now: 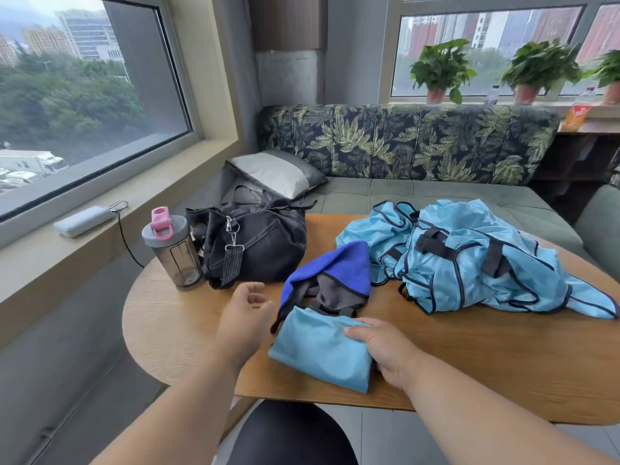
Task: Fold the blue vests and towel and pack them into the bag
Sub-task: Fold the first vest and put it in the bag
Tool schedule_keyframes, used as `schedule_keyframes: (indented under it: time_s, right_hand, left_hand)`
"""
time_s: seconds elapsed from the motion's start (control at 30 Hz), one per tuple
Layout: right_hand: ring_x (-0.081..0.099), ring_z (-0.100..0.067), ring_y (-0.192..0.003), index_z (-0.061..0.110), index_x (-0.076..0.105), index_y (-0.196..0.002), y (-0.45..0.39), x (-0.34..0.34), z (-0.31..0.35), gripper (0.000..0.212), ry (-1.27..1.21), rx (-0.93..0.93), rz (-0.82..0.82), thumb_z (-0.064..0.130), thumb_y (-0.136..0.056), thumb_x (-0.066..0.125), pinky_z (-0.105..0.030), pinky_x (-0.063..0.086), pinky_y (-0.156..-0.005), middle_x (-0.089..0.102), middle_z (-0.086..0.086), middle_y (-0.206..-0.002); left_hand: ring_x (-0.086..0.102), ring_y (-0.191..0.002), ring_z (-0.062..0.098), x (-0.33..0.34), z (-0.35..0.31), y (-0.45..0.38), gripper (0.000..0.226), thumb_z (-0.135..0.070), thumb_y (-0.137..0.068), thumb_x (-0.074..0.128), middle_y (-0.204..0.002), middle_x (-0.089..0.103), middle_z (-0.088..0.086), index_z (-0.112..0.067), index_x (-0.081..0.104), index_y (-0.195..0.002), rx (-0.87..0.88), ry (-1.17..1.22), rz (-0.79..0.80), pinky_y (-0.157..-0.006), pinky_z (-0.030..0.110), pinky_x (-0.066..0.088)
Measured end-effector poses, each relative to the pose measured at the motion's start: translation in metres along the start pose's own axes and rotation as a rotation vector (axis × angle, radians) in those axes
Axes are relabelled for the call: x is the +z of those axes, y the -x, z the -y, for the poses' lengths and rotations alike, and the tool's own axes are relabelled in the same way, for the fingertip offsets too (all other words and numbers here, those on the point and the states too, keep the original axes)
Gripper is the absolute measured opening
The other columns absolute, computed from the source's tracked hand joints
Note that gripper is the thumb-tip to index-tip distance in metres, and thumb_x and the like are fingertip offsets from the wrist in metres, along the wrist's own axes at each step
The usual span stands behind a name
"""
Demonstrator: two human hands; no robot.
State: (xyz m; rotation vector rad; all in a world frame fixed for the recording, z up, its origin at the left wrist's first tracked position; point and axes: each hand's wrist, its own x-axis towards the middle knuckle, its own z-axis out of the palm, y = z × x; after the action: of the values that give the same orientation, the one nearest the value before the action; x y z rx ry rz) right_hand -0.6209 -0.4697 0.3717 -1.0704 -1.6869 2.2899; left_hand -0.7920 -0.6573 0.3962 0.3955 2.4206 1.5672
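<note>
Two hands (246, 317): right (385, 350) grips folded vest (318, 350).

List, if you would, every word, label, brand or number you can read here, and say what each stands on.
None can be read.
Red label on the orange bottle, right sill: too blurred.
Blue label on the clear bottle, window sill: too small.
No print visible on the black bag, shaker bottle, folded vest, vest pile or towel.

Only one camera, worn on my head, looks forward and down over the table (486, 357). It sits close: my left hand (246, 317) and right hand (385, 354) fill the lower middle, with the sofa (402, 146) and a window (84, 95) across the wide-angle top.
</note>
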Motion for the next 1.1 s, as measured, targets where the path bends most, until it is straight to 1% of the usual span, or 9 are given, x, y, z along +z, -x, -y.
schedule_keyframes:
  time_s: [0.1,0.17,0.27,0.43,0.57,0.7,0.87,1.0,1.1]
  right_hand:
    - [0.075,-0.033,-0.106,0.005,0.07,-0.122,0.004,-0.007,0.001,0.023,-0.113,0.013,-0.003,0.007,-0.099,0.065,-0.044,0.058,-0.096,0.079,-0.014,-0.108]
    - [0.075,-0.034,-0.107,0.005,0.07,-0.121,0.005,-0.012,0.001,0.022,-0.173,0.024,-0.011,0.007,-0.099,0.065,-0.048,0.055,-0.103,0.079,-0.015,-0.11]
    - [0.075,-0.032,-0.106,0.006,0.071,-0.122,0.007,-0.017,0.001,0.023,-0.24,0.023,-0.007,0.009,-0.1,0.065,-0.048,0.056,-0.103,0.079,-0.015,-0.112]
    - [0.073,-0.034,-0.114,0.003,0.07,-0.126,0.003,-0.022,-0.002,0.028,-0.302,0.029,0.029,0.009,-0.1,0.064,-0.052,0.05,-0.111,0.076,-0.017,-0.119]
    - [0.071,-0.035,-0.117,0.002,0.069,-0.128,0.0,-0.023,-0.004,0.03,-0.311,0.031,0.053,0.009,-0.1,0.064,-0.053,0.047,-0.114,0.075,-0.019,-0.122]
    - [0.07,-0.036,-0.119,0.001,0.068,-0.129,0.0,-0.024,-0.005,0.031,-0.326,0.027,0.065,0.008,-0.099,0.064,-0.052,0.046,-0.115,0.074,-0.02,-0.124]
    - [0.068,-0.037,-0.121,0.0,0.068,-0.13,0.001,-0.023,-0.006,0.032,-0.335,0.019,0.063,0.007,-0.099,0.063,-0.052,0.046,-0.114,0.073,-0.021,-0.124]
    - [0.069,-0.037,-0.12,0.0,0.068,-0.13,0.005,-0.022,-0.003,0.031,-0.344,0.025,0.048,0.006,-0.1,0.062,-0.05,0.049,-0.111,0.074,-0.021,-0.123]
    - [0.069,-0.037,-0.119,0.001,0.067,-0.13,0.009,-0.022,-0.002,0.032,-0.372,0.037,0.023,0.006,-0.099,0.063,-0.052,0.048,-0.112,0.074,-0.021,-0.122]
  left_hand:
    - [0.065,-0.096,0.012,-0.014,-0.023,-0.03,0.04,-0.027,-0.09,0.07,-0.12,0.062,-0.007,-0.028,0.06,-0.128,0.142,-0.215,-0.112,-0.08,0.032,0.053]
    - [0.062,-0.101,0.017,-0.019,-0.032,-0.046,0.049,-0.033,-0.088,0.07,-0.129,0.057,-0.001,-0.025,0.058,-0.135,0.164,-0.355,-0.179,-0.087,0.036,0.051]
    - [0.058,-0.116,0.028,-0.021,-0.038,-0.061,0.06,-0.037,-0.09,0.068,-0.14,0.049,0.007,-0.02,0.05,-0.145,0.075,-0.503,-0.206,-0.088,0.036,0.043]
    - [0.057,-0.125,0.039,-0.013,-0.022,-0.072,0.074,-0.044,-0.093,0.068,-0.143,0.05,0.015,-0.006,0.04,-0.15,-0.101,-0.551,-0.144,-0.094,0.044,0.049]
    - [0.059,-0.123,0.04,-0.007,-0.013,-0.082,0.067,-0.048,-0.098,0.062,-0.133,0.062,0.019,0.002,0.042,-0.139,-0.164,-0.543,-0.125,-0.095,0.046,0.05]
    - [0.06,-0.123,0.043,-0.008,-0.016,-0.087,0.061,-0.041,-0.102,0.06,-0.133,0.061,0.023,0.004,0.037,-0.136,-0.213,-0.485,-0.195,-0.094,0.046,0.048]
    - [0.061,-0.118,0.041,-0.011,-0.01,-0.091,0.046,-0.038,-0.106,0.051,-0.127,0.066,0.02,0.0,0.054,-0.131,-0.19,-0.598,-0.08,-0.088,0.04,0.046]
    - [0.056,-0.102,0.034,-0.012,-0.003,-0.077,0.02,-0.031,-0.106,0.046,-0.109,0.061,0.009,-0.011,0.05,-0.108,-0.096,-0.64,-0.001,-0.083,0.038,0.043]
    - [0.054,-0.089,0.027,-0.016,0.003,-0.053,0.015,-0.025,-0.101,0.047,-0.096,0.061,0.004,-0.015,0.048,-0.09,-0.072,-0.627,0.044,-0.079,0.038,0.045]
